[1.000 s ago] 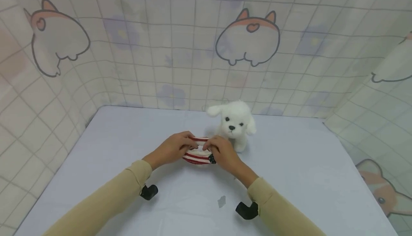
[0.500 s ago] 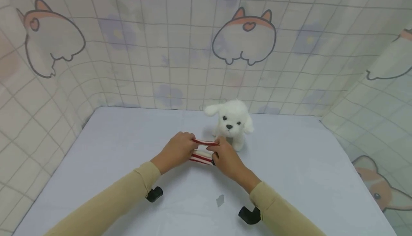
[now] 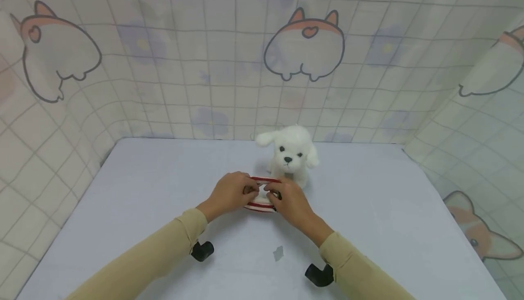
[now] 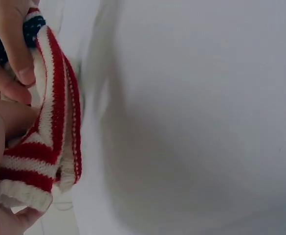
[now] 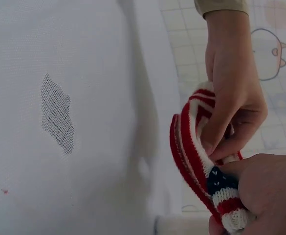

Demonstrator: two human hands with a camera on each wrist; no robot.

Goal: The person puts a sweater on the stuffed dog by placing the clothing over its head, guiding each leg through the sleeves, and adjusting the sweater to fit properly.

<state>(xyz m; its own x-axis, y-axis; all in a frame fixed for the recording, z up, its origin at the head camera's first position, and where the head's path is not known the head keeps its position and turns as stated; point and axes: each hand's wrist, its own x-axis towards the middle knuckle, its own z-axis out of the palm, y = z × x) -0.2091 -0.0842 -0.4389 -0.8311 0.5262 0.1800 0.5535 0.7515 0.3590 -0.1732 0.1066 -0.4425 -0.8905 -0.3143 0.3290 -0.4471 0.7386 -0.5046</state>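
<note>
Both hands hold a small knitted sweater [image 3: 262, 207] with red and white stripes and a dark blue patch. My left hand [image 3: 230, 192] grips its left side, where a white-edged striped sleeve [image 4: 28, 169] shows in the left wrist view. My right hand [image 3: 292, 201] pinches the opposite side, by the dark blue patch [image 5: 220, 181] in the right wrist view. Between the hands the opening is spread, with fingers tucked inside the edge. Just behind the right hand stands a white plush dog [image 3: 292, 150], facing me, its lower body partly hidden by that hand.
A pale cloth-covered table [image 3: 368, 209] lies beneath, with a small grey diamond-shaped patch [image 3: 278, 253] near the front. Black wrist-mounted pieces [image 3: 202, 251] hang under the sleeves. A grid-patterned curtain [image 3: 229, 82] with cartoon dogs encloses the back and sides.
The hands first drew the sweater's upper edge up and taut, then lowered it, and its opening is spread again. The plush dog stays in place while the head view shifts slightly.
</note>
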